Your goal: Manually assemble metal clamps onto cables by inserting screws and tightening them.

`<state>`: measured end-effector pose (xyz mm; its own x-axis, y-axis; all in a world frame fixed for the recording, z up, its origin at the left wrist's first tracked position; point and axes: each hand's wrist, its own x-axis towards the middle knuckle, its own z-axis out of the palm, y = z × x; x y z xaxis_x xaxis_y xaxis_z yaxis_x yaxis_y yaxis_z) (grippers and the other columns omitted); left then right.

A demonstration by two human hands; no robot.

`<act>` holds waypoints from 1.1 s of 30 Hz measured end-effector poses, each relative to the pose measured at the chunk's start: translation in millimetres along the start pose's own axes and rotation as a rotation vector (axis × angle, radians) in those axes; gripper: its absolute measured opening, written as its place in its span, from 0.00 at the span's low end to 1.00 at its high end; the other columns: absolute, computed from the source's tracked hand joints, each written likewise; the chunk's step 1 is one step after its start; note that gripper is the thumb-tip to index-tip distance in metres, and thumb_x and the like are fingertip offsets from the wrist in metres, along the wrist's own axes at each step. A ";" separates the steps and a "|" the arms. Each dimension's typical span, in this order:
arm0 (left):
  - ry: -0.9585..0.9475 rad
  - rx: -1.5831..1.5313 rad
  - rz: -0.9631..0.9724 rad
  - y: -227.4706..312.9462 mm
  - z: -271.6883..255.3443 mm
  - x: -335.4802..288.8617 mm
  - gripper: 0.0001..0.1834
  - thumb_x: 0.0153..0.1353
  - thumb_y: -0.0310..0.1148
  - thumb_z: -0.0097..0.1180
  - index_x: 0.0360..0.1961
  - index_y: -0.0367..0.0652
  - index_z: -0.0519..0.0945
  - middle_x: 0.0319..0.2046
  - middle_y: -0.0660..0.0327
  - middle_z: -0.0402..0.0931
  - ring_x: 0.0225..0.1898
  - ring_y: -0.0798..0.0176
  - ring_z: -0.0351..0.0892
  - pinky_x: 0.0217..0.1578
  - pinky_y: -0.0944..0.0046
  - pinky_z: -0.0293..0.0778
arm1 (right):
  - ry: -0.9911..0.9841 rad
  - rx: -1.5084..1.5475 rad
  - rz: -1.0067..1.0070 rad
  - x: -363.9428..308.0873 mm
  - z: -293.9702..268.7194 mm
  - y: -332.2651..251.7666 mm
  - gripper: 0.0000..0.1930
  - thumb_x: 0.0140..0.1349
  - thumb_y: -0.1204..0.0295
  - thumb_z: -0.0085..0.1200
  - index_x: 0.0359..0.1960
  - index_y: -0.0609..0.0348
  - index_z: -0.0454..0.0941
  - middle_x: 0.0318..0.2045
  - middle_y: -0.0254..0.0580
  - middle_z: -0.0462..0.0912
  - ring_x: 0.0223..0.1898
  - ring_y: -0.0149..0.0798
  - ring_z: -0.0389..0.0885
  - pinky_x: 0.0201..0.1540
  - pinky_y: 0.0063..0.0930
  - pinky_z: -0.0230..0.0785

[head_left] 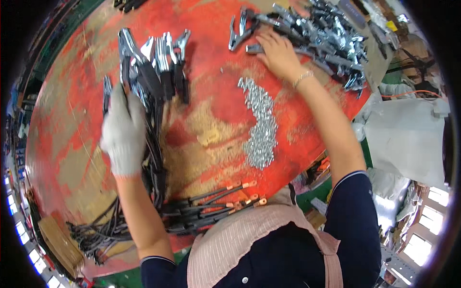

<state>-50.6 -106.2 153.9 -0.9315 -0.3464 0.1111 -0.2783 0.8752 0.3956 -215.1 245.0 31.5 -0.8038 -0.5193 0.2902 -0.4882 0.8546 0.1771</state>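
- Hands well apart now: gloved left hand [124, 137] at the black-handled metal clamps [150, 80], bare right hand [282, 57] at the silver clamp pile [331, 41]; whether either grips, I can't tell.
- Nearest the striped apron [235, 230], black cables [185, 222] with copper lugs [249, 184].
- Beyond, small silver fasteners [261, 132] heaped on the worn red table [206, 67].
- Far side: clamps left, pile right.
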 end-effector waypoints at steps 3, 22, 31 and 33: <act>-0.122 0.326 -0.058 -30.6 13.5 27.1 0.27 0.67 0.52 0.42 0.58 0.43 0.71 0.38 0.48 0.82 0.40 0.45 0.82 0.38 0.48 0.74 | -0.098 -0.019 -0.112 21.3 -3.5 -0.3 0.22 0.63 0.60 0.53 0.57 0.51 0.70 0.55 0.39 0.75 0.61 0.42 0.68 0.65 0.45 0.54; -0.709 -0.153 0.597 -16.1 17.5 -163.0 0.10 0.59 0.36 0.57 0.40 0.46 0.80 0.35 0.57 0.81 0.35 0.56 0.81 0.36 0.59 0.75 | 0.387 2.700 0.784 -159.6 -123.1 -69.8 0.18 0.70 0.59 0.45 0.46 0.63 0.75 0.44 0.48 0.80 0.51 0.43 0.76 0.51 0.44 0.71; -1.439 -0.503 -0.068 -13.8 1.3 -96.7 0.16 0.66 0.41 0.50 0.43 0.38 0.80 0.25 0.66 0.76 0.26 0.73 0.72 0.28 0.72 0.71 | 0.356 2.611 0.950 -188.0 -143.4 -103.1 0.17 0.73 0.62 0.40 0.54 0.62 0.69 0.47 0.49 0.79 0.52 0.49 0.77 0.60 0.57 0.67; -1.285 -0.645 -0.147 -8.5 2.8 -97.1 0.18 0.66 0.41 0.51 0.42 0.35 0.80 0.25 0.66 0.76 0.25 0.74 0.71 0.27 0.73 0.70 | 0.372 2.609 0.866 -197.2 -138.8 -104.6 0.17 0.73 0.63 0.40 0.56 0.61 0.67 0.51 0.50 0.77 0.57 0.52 0.75 0.61 0.56 0.66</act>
<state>41.6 -79.1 137.2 -0.5636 0.4227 -0.7097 -0.5596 0.4366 0.7044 41.7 257.9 86.2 -0.9748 -0.0987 -0.2003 0.1904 -0.8362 -0.5143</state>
